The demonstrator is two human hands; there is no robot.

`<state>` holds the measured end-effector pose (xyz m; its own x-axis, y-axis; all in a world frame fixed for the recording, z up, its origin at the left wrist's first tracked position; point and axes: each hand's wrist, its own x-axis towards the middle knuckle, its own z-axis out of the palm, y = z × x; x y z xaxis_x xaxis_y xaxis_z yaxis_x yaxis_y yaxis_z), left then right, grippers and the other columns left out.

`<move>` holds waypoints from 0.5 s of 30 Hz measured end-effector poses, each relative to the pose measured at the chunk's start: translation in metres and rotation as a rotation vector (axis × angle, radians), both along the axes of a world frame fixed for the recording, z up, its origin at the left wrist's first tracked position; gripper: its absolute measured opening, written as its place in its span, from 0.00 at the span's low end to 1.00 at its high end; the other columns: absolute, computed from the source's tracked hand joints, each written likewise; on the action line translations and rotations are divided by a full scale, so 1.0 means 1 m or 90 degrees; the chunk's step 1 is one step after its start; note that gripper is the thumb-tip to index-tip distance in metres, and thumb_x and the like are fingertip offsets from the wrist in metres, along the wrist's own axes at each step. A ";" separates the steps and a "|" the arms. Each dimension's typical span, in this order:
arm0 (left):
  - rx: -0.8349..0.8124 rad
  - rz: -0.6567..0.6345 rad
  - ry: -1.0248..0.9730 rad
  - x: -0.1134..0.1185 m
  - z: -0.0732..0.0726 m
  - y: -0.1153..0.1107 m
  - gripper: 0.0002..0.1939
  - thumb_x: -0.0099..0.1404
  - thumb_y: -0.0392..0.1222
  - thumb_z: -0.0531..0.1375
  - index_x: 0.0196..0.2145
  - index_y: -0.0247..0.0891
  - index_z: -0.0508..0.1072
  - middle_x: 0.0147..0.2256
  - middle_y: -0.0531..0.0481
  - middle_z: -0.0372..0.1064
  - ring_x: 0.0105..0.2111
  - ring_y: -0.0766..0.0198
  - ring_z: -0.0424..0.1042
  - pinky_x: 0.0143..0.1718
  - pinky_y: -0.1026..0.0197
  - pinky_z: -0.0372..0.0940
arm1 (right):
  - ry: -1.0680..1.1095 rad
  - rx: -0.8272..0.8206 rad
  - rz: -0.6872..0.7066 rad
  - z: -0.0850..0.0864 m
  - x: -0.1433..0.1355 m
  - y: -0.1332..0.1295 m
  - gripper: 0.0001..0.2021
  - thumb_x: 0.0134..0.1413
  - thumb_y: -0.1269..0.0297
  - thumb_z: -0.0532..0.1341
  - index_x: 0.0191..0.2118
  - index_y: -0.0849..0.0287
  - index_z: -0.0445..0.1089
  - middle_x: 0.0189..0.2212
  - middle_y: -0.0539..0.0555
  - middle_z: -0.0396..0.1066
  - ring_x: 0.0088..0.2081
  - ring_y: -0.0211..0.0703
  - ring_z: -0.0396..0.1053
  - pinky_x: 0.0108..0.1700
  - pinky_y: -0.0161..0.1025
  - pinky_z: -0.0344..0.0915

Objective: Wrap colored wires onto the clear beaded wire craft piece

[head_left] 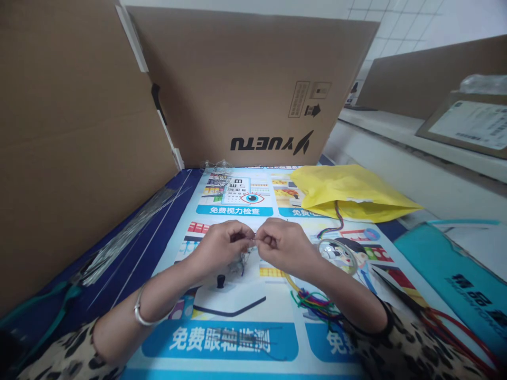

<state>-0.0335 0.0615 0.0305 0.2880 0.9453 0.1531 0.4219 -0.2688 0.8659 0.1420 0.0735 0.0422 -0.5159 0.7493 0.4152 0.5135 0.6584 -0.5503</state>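
My left hand (pixel 225 245) and my right hand (pixel 287 245) meet over the middle of the printed sheet, fingertips nearly touching. Both are closed in a pinch on a thin wire (pixel 254 238), of which only a tiny bit shows between them. Below the left fingers hangs a small tangle of fine wire (pixel 243 262), partly hidden. Near my right forearm lie a bundle of coloured cords (pixel 317 303) and a clear round ring (pixel 336 257). Short dark wire pieces (pixel 257 338) are scattered on the sheet in front of me.
Long silvery wires (pixel 127 237) and teal-handled pliers (pixel 51 311) are at left. A wire tangle (pixel 217 171) lies at the back. To the right are a yellow bag (pixel 348 187), red-handled scissors (pixel 415 306) and a teal packet (pixel 455 279). Cardboard panels (pixel 245 79) stand behind and left.
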 end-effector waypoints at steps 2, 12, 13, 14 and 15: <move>0.118 0.004 0.097 0.000 0.000 -0.002 0.07 0.55 0.30 0.57 0.26 0.38 0.72 0.26 0.53 0.71 0.28 0.66 0.68 0.31 0.64 0.60 | -0.012 0.033 0.023 0.000 -0.002 -0.002 0.06 0.41 0.77 0.56 0.23 0.60 0.67 0.21 0.48 0.65 0.24 0.34 0.61 0.27 0.30 0.57; 0.047 -0.034 0.096 -0.008 0.000 0.005 0.06 0.57 0.31 0.56 0.26 0.38 0.71 0.25 0.56 0.72 0.28 0.68 0.69 0.31 0.66 0.61 | -0.092 0.080 0.005 -0.003 0.006 0.006 0.09 0.51 0.70 0.58 0.39 0.61 0.72 0.35 0.57 0.73 0.35 0.43 0.69 0.38 0.38 0.64; 0.042 -0.034 0.096 -0.008 -0.001 0.005 0.06 0.57 0.31 0.57 0.26 0.38 0.71 0.25 0.56 0.72 0.28 0.68 0.69 0.31 0.66 0.61 | -0.101 0.095 0.009 -0.005 0.005 0.006 0.09 0.51 0.70 0.57 0.38 0.61 0.72 0.35 0.57 0.73 0.36 0.44 0.69 0.38 0.38 0.64; 0.039 -0.035 0.095 -0.008 -0.001 0.005 0.06 0.57 0.31 0.56 0.26 0.38 0.71 0.25 0.56 0.72 0.28 0.68 0.69 0.31 0.66 0.61 | -0.108 0.106 0.012 -0.007 0.005 0.005 0.09 0.52 0.71 0.56 0.37 0.61 0.72 0.35 0.57 0.73 0.37 0.44 0.69 0.39 0.38 0.64; 0.035 -0.038 0.090 -0.008 -0.002 0.005 0.06 0.57 0.31 0.56 0.26 0.38 0.71 0.25 0.55 0.72 0.28 0.67 0.69 0.31 0.66 0.61 | -0.113 0.115 0.014 -0.008 0.004 0.004 0.09 0.53 0.71 0.55 0.35 0.61 0.72 0.34 0.57 0.73 0.37 0.43 0.70 0.39 0.37 0.64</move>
<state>-0.0414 0.0663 0.0286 0.3654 0.9174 0.1574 0.5212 -0.3417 0.7821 0.1456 0.0779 0.0339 -0.6084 0.6583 0.4433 0.5754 0.7506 -0.3248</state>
